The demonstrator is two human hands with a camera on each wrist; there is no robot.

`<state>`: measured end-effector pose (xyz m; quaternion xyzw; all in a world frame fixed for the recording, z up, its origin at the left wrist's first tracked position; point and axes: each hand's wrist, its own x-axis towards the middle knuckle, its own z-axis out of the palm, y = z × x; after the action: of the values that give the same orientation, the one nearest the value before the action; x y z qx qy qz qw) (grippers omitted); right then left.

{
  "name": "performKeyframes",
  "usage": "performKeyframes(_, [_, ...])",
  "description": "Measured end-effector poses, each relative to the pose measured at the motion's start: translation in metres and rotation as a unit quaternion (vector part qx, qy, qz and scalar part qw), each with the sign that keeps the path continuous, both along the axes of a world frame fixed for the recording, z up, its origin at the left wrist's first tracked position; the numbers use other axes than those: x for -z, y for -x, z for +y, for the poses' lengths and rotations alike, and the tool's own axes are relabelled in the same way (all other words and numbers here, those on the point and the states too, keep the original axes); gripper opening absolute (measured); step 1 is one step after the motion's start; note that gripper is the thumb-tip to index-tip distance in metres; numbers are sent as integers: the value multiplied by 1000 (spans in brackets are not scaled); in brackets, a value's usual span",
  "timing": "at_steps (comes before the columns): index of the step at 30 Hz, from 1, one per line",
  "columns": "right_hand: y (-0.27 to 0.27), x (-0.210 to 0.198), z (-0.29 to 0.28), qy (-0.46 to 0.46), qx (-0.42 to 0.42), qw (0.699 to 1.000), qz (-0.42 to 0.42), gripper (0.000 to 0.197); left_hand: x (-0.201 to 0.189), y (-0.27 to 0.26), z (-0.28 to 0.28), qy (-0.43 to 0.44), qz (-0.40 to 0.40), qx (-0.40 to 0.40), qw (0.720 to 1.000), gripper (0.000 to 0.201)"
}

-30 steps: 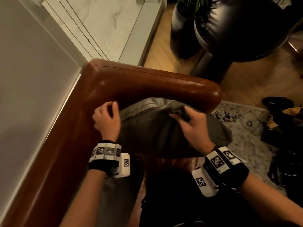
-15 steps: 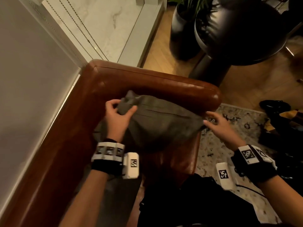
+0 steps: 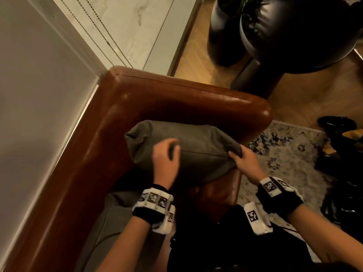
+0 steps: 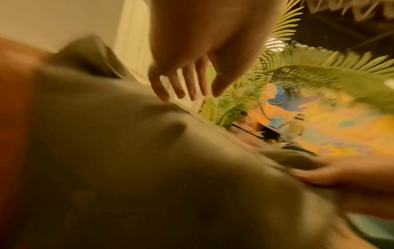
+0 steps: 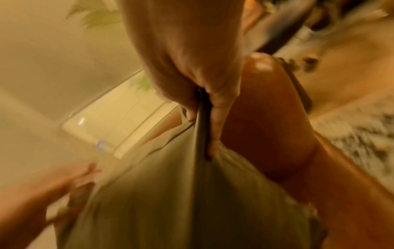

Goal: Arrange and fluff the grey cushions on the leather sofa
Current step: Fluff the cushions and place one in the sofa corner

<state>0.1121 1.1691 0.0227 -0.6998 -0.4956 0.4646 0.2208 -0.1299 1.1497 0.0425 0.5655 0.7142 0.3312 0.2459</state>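
A grey cushion [image 3: 198, 148] lies in the corner of the brown leather sofa [image 3: 188, 99], against its armrest. My right hand [image 3: 242, 160] pinches the cushion's right corner; in the right wrist view the fabric [image 5: 181, 193] runs between thumb and fingers [image 5: 215, 121]. My left hand [image 3: 165, 160] hovers over the cushion's near left part with fingers loosely spread, holding nothing; the left wrist view shows its fingers [image 4: 181, 86] just above the fabric [image 4: 119, 160]. A second grey cushion [image 3: 110, 224] lies on the seat under my left forearm.
A wall and a white sill with blind chains [image 3: 94, 32] run behind the sofa. Beyond the armrest stand a dark pot with a plant [image 3: 224, 34] and a black round chair [image 3: 302, 34]. A patterned rug [image 3: 284, 154] and dark clutter [image 3: 341, 146] lie on the right.
My left hand let go of the cushion's far left corner and came back over its middle. My right hand moved in and took the right corner. The cushion now lies flatter and plumper.
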Motion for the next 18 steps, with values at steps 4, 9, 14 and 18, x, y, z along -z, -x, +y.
performKeyframes(4, [-8, -5, -8, -6, 43, 998, 34, 24, 0, 72, 15, 93, 185, -81, 975, 29])
performKeyframes(9, [-21, -8, -14, -50, 62, 994, -74, 26, -1, 89, 15, 69, 113, -161, 978, 45])
performKeyframes(14, [-29, -4, -18, 13, 110, 993, 39, 33, 1, 99, 21, 104, -298, -290, 904, 40])
performKeyframes(18, [-37, -7, -18, 47, 180, 964, 189, 43, -12, 102, 22, 116, -459, -263, 841, 39])
